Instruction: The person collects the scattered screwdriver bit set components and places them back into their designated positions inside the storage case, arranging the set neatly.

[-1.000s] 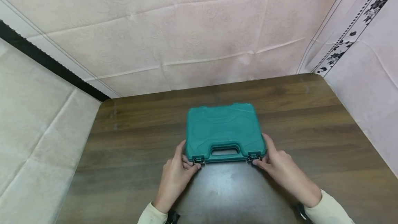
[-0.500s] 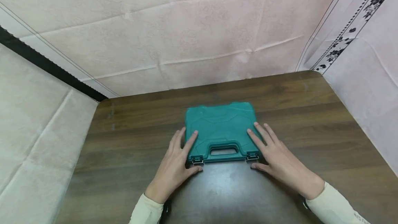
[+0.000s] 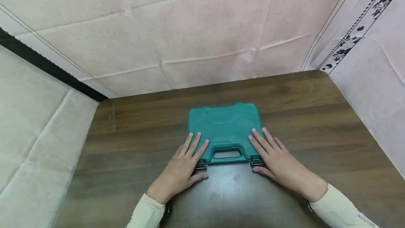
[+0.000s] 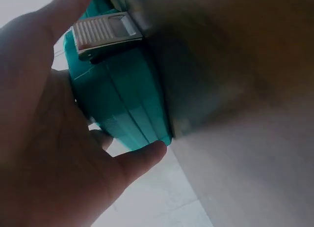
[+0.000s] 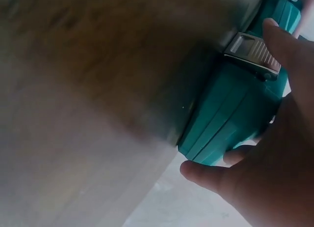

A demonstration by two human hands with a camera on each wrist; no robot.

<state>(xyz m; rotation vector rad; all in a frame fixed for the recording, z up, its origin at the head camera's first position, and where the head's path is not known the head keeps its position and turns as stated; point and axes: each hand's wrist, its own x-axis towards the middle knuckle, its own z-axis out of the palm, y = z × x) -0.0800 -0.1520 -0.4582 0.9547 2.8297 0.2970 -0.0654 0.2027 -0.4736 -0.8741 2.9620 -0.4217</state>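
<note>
A closed teal plastic case [image 3: 224, 122] lies flat on the table, its handle cutout [image 3: 227, 153] at the near side. Metal latches sit along the near side, a left one [image 4: 108, 34] and a right one [image 5: 252, 51]. My left hand [image 3: 178, 175] rests over the near left corner, fingers straight on the lid and thumb in front of the left latch. Over the near right corner lies my right hand [image 3: 280, 164], fingers spread on the lid. Its thumb is at the right latch. In each wrist view one finger reaches down the case's side.
The brown wood-grain table [image 3: 139, 157] extends around the case. Pale cloth [image 3: 190, 38] hangs behind its far edge, and more cloth borders the left [image 3: 41, 143] and right [image 3: 379, 90] sides.
My hands have gone from gripping the case's near corners at the latches to lying with straight fingers on the lid. The case has stayed nearly in place.
</note>
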